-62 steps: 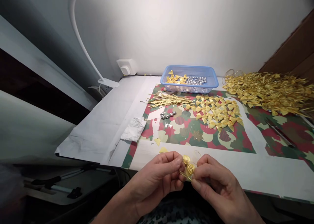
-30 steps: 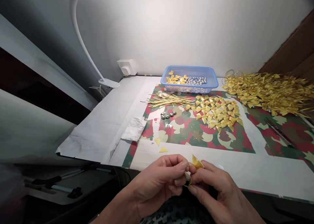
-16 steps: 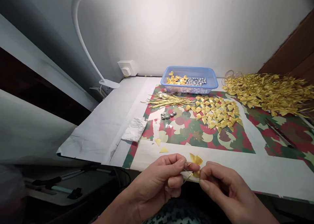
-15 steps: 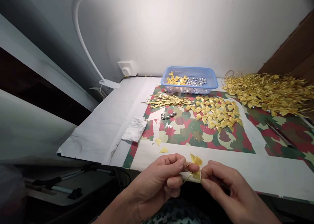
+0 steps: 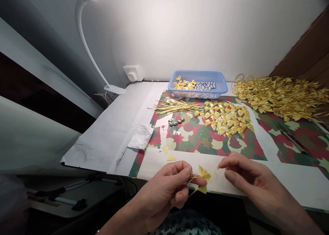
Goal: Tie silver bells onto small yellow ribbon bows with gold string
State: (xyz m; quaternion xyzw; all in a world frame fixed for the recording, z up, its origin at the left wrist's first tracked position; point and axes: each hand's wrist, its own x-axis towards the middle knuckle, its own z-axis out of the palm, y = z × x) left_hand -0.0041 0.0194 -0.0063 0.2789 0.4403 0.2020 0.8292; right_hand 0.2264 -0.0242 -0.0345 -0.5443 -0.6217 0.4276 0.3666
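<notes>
The yellow bow sits at your left hand, against its fingers, by the near edge of the worktop; your thumb and index pinch its gold tie. Your right hand is near the bow, thumb and index parted, a faint strand blurred beside the index tip. Beyond lie two yellow scraps, silver beads, the tie bundle, more bows and a blue basket.
</notes>
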